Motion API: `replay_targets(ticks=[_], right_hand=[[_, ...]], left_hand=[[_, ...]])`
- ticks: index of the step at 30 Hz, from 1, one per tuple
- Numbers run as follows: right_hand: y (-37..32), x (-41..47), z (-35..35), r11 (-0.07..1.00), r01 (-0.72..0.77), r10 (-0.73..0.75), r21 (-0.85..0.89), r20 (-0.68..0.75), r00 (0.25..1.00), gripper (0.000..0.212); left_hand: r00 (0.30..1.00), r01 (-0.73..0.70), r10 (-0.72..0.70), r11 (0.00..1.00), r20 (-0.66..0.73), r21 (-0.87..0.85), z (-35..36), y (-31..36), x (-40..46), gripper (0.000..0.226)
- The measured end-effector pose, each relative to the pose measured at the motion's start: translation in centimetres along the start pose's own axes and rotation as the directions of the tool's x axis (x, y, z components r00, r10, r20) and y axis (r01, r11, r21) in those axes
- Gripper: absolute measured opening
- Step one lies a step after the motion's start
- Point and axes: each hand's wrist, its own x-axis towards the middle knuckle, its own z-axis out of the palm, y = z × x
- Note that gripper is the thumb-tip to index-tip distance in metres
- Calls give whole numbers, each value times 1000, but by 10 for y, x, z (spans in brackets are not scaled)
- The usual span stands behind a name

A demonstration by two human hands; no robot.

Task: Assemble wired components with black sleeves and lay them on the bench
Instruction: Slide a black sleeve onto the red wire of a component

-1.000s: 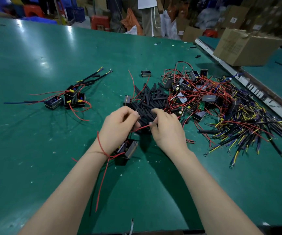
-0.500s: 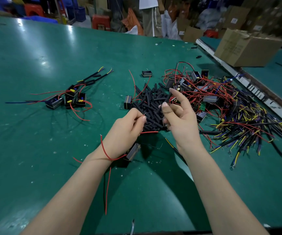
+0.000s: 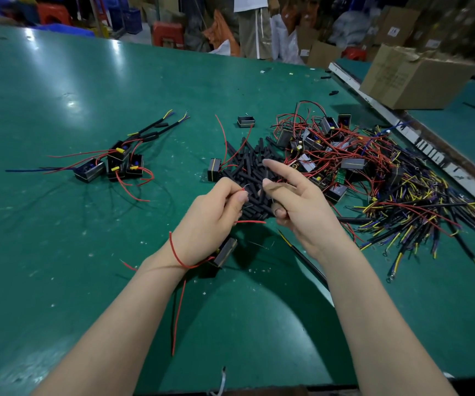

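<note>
Left hand (image 3: 213, 215) pinches a red wire (image 3: 252, 222) near its bare tip between thumb and fingers; a small black component (image 3: 224, 252) hangs below the wrist, its red lead looping round the wrist. Right hand (image 3: 296, 207) pinches a short black sleeve (image 3: 261, 192) between thumb and middle finger, index finger stretched out, just right of the wire tip. Both hover over the near edge of the pile of black sleeves (image 3: 252, 164) on the green bench (image 3: 59, 252). Finished sleeved components (image 3: 116, 164) lie well apart to the left. A tangle of components with red wires (image 3: 330, 155) and a spread of yellow-tipped cables (image 3: 419, 212) crowd the right, up to the metal rail (image 3: 441, 155). Open bench lies near and far left. Writing on the far-right cardboard box (image 3: 410, 78) is too blurred to read.
</note>
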Motion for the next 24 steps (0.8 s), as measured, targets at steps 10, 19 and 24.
replay_targets(ticks=[10, 19, 24], right_hand=[[7, 3, -13, 763, 163, -171, -625, 48, 984, 28], [17, 6, -20, 490, 249, -10, -836, 280, 960, 27], [14, 7, -22, 535, 247, -125, -808, 214, 969, 23]], left_hand=[[923, 304, -369, 874, -110, -380, -4, -5, 11, 20], [845, 419, -525, 534, 101, -734, -18, -10, 15, 24], [834, 432, -531, 463, 148, -774, -20, -10, 14, 19]])
